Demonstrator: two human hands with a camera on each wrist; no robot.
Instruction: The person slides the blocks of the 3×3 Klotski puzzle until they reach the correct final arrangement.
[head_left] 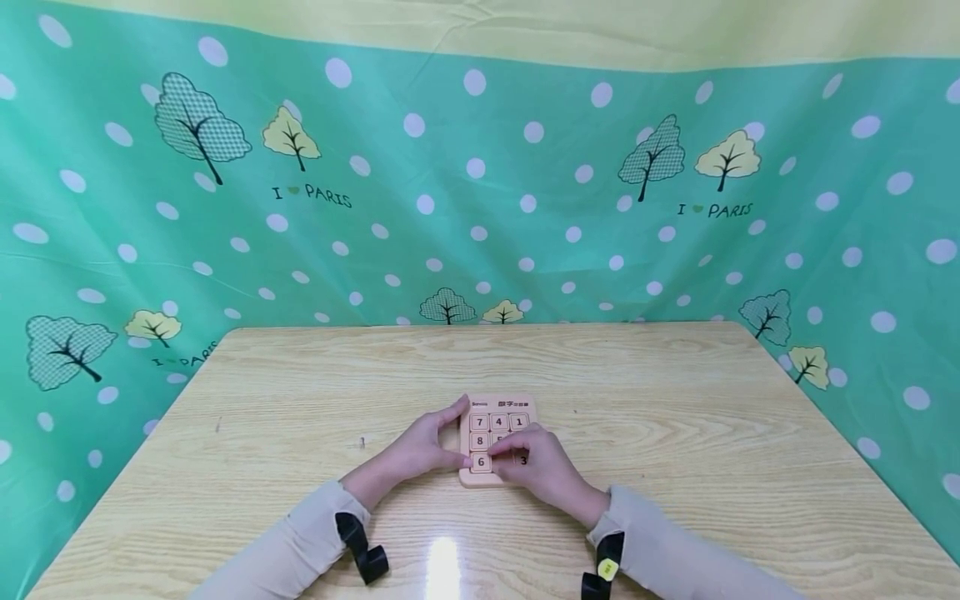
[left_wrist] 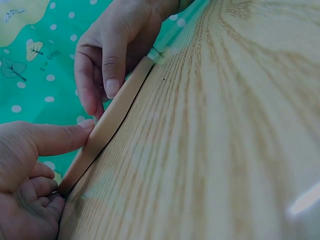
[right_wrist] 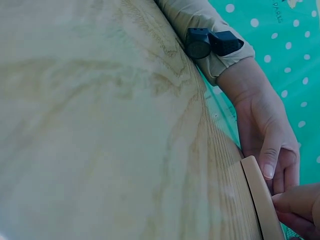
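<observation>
A pale wooden number slide puzzle (head_left: 486, 481) lies flat near the middle of the table. Tiles 7, 4, 1, 8, 6 and 3 can be read; a 5 is partly covered. My left hand (head_left: 415, 450) holds the puzzle's left side, its thumb by the 6 and a finger at the upper left corner. In the left wrist view, its other fingers curl beside the board's edge (left_wrist: 107, 127). My right hand (head_left: 546, 468) reaches over the lower right tiles with its fingertips down at the bottom row. Its palm and fingers hide part of the right column.
The light wood table (head_left: 300, 375) surrounds the puzzle, with a bright glare spot in front. A green dotted cloth (head_left: 480, 250) hangs behind and along both sides. Black camera straps (head_left: 362, 546) hang from the wrists.
</observation>
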